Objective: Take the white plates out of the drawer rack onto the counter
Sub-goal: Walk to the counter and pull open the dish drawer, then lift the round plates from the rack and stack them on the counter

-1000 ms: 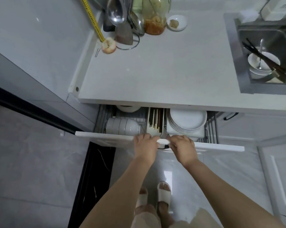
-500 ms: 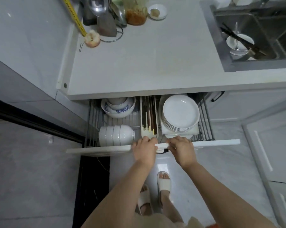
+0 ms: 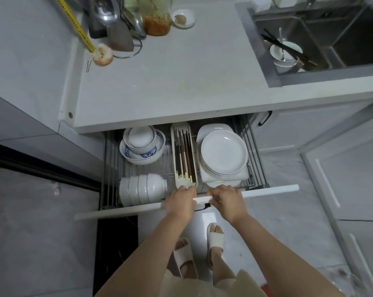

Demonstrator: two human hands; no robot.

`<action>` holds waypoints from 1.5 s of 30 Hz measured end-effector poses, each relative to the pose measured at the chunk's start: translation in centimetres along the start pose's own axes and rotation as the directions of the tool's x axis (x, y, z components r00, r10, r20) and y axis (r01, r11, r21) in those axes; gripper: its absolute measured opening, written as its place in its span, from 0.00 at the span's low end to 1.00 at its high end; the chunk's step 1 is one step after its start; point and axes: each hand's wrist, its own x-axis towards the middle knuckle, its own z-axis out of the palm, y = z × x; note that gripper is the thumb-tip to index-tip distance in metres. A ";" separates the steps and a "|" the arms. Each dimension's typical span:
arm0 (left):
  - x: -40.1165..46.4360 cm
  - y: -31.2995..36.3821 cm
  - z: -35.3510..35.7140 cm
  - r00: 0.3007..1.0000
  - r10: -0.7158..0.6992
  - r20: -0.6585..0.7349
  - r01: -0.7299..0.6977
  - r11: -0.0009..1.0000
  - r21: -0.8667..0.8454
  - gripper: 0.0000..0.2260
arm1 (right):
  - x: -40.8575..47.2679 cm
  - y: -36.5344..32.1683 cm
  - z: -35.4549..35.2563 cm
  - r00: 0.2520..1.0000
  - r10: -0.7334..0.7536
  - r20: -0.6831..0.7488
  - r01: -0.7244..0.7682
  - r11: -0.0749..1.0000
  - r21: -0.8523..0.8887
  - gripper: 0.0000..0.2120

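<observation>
Both my left hand (image 3: 180, 203) and right hand (image 3: 227, 201) curl over the drawer front (image 3: 267, 190), opening it; next I should reach the white plates (image 3: 224, 155) just behind it.

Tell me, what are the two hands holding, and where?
Both the left hand and right hand grip the drawer front along its top edge, near the middle.

Plates (image 3: 224, 154) right in drawer rack (image 3: 257, 159), chopstick tray (image 3: 182, 155) middle, bowls (image 3: 142, 188) left

Wire drawer rack (image 3: 257, 159) carrying stacked white plates (image 3: 223, 154) right, chopstick tray (image 3: 183, 156) centre, nested bowls (image 3: 142, 144) far left, tipped bowls (image 3: 141, 188) lying near left
</observation>
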 end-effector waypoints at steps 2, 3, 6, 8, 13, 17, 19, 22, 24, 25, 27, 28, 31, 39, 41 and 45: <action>0.0 0.5 -0.3 0.999 -0.015 0.046 0.014 1.000 0.015 0.07 | -0.1 0.2 -0.2 1.000 -0.004 0.024 0.003 1.000 0.018 0.10; 0.0 0.7 -0.4 0.997 -0.018 0.070 0.017 1.000 0.021 0.06 | -0.2 0.3 -0.2 0.999 -0.007 0.032 0.006 1.000 0.023 0.11; 0.4 1.0 -0.7 0.993 -0.008 0.121 0.002 0.999 0.052 0.07 | -0.4 0.5 -0.1 0.999 -0.029 0.035 0.028 0.999 0.036 0.11; 0.6 1.2 -0.9 0.989 -0.003 0.150 -0.007 0.998 0.067 0.08 | -0.4 0.7 -0.1 0.998 -0.052 0.046 0.050 0.998 0.033 0.11; 2.2 1.5 -1.5 0.963 -0.014 0.269 0.021 1.000 -0.023 0.08 | 1.2 2.1 -1.6 0.987 -0.039 0.157 -0.005 0.963 0.271 0.07; 4.8 3.6 -1.3 0.975 -0.047 0.217 0.101 0.965 -0.243 0.10 | 3.2 5.1 -3.9 0.993 0.067 0.096 -0.093 0.948 0.305 0.09; 6.5 5.0 -0.7 0.981 -0.120 0.155 0.165 0.930 -0.328 0.14 | 4.5 6.7 -4.9 0.990 0.114 0.077 -0.133 0.940 0.314 0.11; 9.3 6.5 0.2 0.968 -0.206 0.143 0.250 0.843 -0.477 0.19 | 6.6 8.9 -5.7 0.983 0.179 0.032 -0.180 0.932 0.315 0.15; 11.1 7.0 0.7 0.948 -0.269 0.167 0.317 0.776 -0.545 0.21 | 8.2 10.2 -5.7 0.971 0.238 0.012 -0.231 0.926 0.298 0.17; 11.9 7.0 1.1 0.938 -0.298 0.176 0.344 0.746 -0.570 0.22 | 9.0 10.8 -5.6 0.960 0.278 0.009 -0.269 0.918 0.291 0.19; 13.4 7.0 1.8 0.920 -0.350 0.174 0.379 0.683 -0.624 0.22 | 10.4 11.9 -5.2 0.938 0.347 -0.003 -0.332 0.901 0.280 0.21; 14.1 6.9 2.1 0.913 -0.374 0.161 0.384 0.658 -0.648 0.22 | 11.1 12.4 -5.0 0.928 0.372 -0.008 -0.356 0.892 0.277 0.22; 16.0 6.4 2.9 0.888 -0.447 0.102 0.403 0.654 -0.640 0.23 | 13.2 13.5 -4.1 0.896 0.444 -0.014 -0.419 0.857 0.301 0.22; 19.6 5.2 4.5 0.894 -0.447 -0.005 0.379 0.763 -0.523 0.18 | 16.4 15.1 -2.0 0.849 0.519 -0.096 -0.448 0.805 0.388 0.18; 19.8 5.0 4.8 0.903 -0.429 -0.035 0.352 0.783 -0.514 0.16 | 16.8 15.5 -1.5 0.834 0.535 -0.132 -0.447 0.797 0.405 0.19; 19.7 4.6 4.9 0.919 -0.392 -0.035 0.290 0.735 -0.613 0.13 | 16.7 15.3 -1.0 0.819 0.537 -0.205 -0.442 0.816 0.372 0.20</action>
